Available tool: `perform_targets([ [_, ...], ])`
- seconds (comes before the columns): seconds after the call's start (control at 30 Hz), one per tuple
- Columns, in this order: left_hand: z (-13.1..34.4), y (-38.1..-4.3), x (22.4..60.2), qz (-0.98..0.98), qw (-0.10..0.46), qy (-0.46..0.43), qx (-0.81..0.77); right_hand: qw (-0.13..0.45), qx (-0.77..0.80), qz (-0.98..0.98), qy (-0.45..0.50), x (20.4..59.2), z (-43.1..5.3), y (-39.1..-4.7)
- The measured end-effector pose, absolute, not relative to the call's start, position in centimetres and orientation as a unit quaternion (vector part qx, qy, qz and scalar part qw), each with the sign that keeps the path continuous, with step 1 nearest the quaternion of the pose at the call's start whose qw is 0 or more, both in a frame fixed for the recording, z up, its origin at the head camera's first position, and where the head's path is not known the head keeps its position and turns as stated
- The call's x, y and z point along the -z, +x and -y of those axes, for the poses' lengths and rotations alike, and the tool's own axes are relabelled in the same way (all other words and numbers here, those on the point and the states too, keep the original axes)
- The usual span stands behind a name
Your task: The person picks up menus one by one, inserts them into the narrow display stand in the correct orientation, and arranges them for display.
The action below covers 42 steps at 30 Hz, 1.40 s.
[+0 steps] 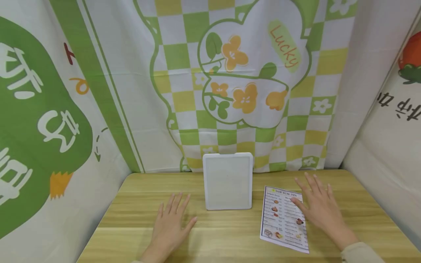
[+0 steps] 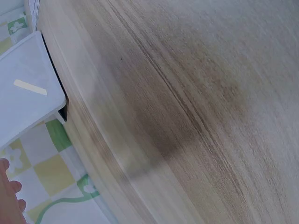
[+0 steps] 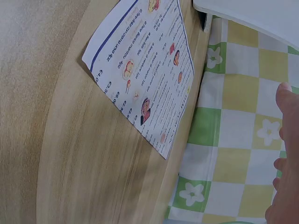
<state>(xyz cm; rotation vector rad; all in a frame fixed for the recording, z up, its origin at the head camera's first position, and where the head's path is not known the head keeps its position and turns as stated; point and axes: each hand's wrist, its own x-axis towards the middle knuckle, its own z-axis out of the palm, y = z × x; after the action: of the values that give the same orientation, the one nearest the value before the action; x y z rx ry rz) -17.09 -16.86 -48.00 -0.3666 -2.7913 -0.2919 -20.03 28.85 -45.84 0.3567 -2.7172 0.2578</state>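
Observation:
A printed menu sheet [image 1: 279, 219], headed "DIM SUM INN", lies on the wooden table with one corner curling up in the right wrist view. My right hand [image 1: 323, 208] is spread over its right edge, holding nothing; whether it touches the paper I cannot tell. To the left, my left hand [image 1: 171, 226] is held with its fingers extended and holds nothing. Between the hands a white framed board [image 1: 228, 182] stands upright near the table's back. In the left wrist view the board [image 2: 28, 88] shows at the left, with some of my fingertips [image 2: 16, 186] below it.
The wood-grain table [image 1: 131, 212] has rounded back corners. Behind it hangs a green and yellow checked cloth [image 1: 184, 98] with flowers and the word "Lucky". Printed cloth walls [image 1: 29, 128] close off the left and right sides.

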Motion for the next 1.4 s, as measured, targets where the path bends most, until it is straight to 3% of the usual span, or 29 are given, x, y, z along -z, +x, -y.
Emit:
perform_targets([
  [0.6,14.5,-18.4,46.3,0.969,0.147,-0.18,0.089,0.202,-0.092,0.965,0.139,44.8,-29.2,-19.4],
  [1.13,12.1,-18.9,46.1,0.962,0.136,-0.223,0.074,0.241,-0.106,0.953,0.151,45.2,-29.9,-18.2],
  [1.4,10.8,-18.8,46.7,0.955,0.134,-0.252,0.086,0.234,-0.108,0.955,0.148,45.4,-30.1,-17.2],
])
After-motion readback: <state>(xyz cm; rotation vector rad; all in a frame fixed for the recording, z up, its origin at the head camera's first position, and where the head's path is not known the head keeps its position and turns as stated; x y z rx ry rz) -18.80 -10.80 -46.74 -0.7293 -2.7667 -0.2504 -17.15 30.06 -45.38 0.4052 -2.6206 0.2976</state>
